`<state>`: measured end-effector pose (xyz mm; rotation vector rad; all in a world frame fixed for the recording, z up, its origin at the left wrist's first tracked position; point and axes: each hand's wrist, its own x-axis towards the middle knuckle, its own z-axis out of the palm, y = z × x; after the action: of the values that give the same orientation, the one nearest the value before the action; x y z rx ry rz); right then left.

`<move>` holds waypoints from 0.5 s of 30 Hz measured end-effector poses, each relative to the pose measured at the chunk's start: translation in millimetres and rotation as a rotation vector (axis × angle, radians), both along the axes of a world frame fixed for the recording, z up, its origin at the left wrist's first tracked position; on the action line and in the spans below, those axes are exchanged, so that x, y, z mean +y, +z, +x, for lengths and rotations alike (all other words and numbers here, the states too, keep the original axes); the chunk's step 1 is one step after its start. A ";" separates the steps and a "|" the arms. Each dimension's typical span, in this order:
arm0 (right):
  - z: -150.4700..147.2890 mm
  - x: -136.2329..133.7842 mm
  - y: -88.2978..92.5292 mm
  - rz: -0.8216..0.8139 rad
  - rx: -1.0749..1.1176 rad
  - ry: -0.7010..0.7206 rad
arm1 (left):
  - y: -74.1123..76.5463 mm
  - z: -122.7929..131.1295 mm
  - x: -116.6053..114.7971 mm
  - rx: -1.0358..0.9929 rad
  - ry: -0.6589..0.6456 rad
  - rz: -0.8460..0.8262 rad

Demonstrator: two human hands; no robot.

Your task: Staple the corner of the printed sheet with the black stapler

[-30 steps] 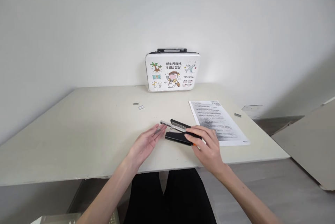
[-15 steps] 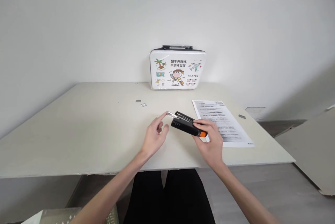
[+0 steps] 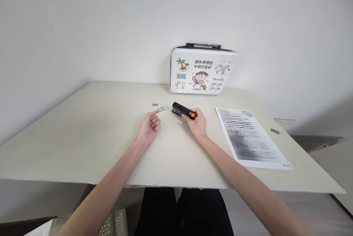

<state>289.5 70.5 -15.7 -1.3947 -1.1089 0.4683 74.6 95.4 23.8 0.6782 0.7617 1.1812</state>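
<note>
While the right hand grips the stapler over the table, the head view shows the left hand extending 1 finger to staples, any pinch unclear. Folding the stapler looks done; 1 printed sheet and the staples still lie loose.

Black, orange-ended stapler — held aslant — near silvery staple strips.

Pale table with paper, case, staples
</note>
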 end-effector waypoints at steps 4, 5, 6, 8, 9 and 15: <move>-25.4 56.6 -4.1 -0.081 -0.005 -0.020 | -0.1 -8.5 3.1 -0.085 -0.024 -0.069; -31.1 66.6 -3.7 -0.095 -0.010 -0.015 | -0.6 -9.3 3.0 -0.129 -0.025 -0.092; -36.2 73.9 -2.5 -0.106 -0.017 -0.004 | -1.0 -10.0 2.7 -0.177 -0.023 -0.114; -44.0 78.2 2.2 -0.114 -0.029 0.019 | -1.5 -10.8 1.9 -0.250 -0.016 -0.147; -46.6 74.3 5.9 -0.096 -0.044 0.025 | -1.5 -10.6 1.1 -0.259 -0.008 -0.156; -45.9 -10.1 32.9 0.299 -0.468 0.275 | 5.1 9.5 -13.2 -0.151 -0.059 -0.130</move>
<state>243.6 60.4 17.2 -1.1158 -1.6901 0.1565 84.1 82.3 28.9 0.4945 0.6809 1.1057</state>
